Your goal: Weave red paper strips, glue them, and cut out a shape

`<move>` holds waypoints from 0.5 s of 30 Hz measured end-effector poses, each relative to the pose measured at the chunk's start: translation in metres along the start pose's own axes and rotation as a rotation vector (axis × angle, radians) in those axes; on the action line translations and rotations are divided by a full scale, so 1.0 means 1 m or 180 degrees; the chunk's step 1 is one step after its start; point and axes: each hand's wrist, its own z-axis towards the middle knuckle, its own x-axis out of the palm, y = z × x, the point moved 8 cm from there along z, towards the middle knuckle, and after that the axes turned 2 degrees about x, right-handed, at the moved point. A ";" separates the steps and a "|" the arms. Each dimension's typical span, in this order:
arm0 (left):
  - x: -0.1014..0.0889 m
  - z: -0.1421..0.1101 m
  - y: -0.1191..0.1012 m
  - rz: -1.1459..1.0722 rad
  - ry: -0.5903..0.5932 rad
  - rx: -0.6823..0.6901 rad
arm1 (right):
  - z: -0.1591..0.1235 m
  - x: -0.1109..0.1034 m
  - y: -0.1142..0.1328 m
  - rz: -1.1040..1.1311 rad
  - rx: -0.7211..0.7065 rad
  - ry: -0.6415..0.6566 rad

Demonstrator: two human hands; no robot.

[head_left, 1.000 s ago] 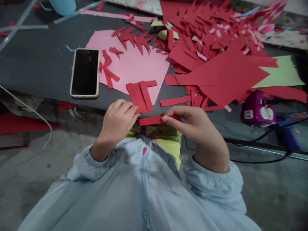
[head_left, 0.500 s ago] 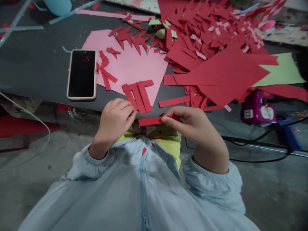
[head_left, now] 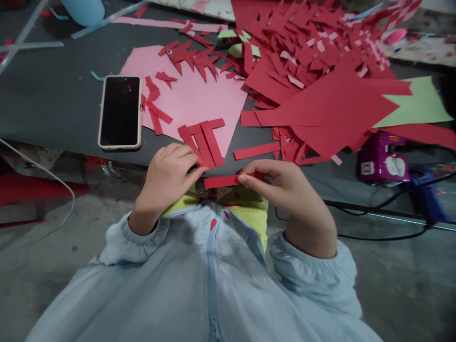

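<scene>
A red paper strip [head_left: 221, 181] is pinched between the thumb and fingers of my right hand [head_left: 281, 183], level in front of the table's near edge. My left hand [head_left: 173, 173] is just off the strip's left end, thumb stretched toward it and apart from the bent fingers. Nothing shows in that hand, though its fingertips are partly hidden. Several folded red strips [head_left: 204, 142] lie just beyond it, overlapping the pink paper sheet [head_left: 199, 99]. Another loose red strip [head_left: 256, 150] rests on the table above my right hand.
A phone [head_left: 120, 111] lies at the left of the dark table [head_left: 46, 104]. Red paper pieces [head_left: 302, 42] are heaped at the back right, near a large red sheet [head_left: 335, 111] and green paper [head_left: 423, 102]. A purple box [head_left: 383, 159] with cables stands at the right edge.
My left thumb has stretched out to the right, away from the bent fingers. My right hand keeps its pinch on the strip, almost unmoved. The view has shifted slightly.
</scene>
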 end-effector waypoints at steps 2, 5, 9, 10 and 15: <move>0.000 0.000 0.000 -0.0014 0.0009 -0.0007 | 0.000 0.000 0.000 0.0004 0.0005 -0.0003; 0.000 0.000 -0.001 0.0121 -0.0023 0.0005 | -0.001 0.001 0.000 -0.0025 0.0009 0.0000; -0.001 0.001 -0.006 0.0359 0.0011 0.0021 | -0.001 0.002 0.001 -0.0004 -0.0003 0.0017; -0.001 0.002 -0.007 0.0403 0.0039 0.0023 | 0.000 0.002 0.001 0.0000 0.0000 0.0023; -0.004 0.005 -0.007 0.0452 0.0106 -0.0021 | 0.000 0.001 -0.001 -0.0047 -0.0030 0.0020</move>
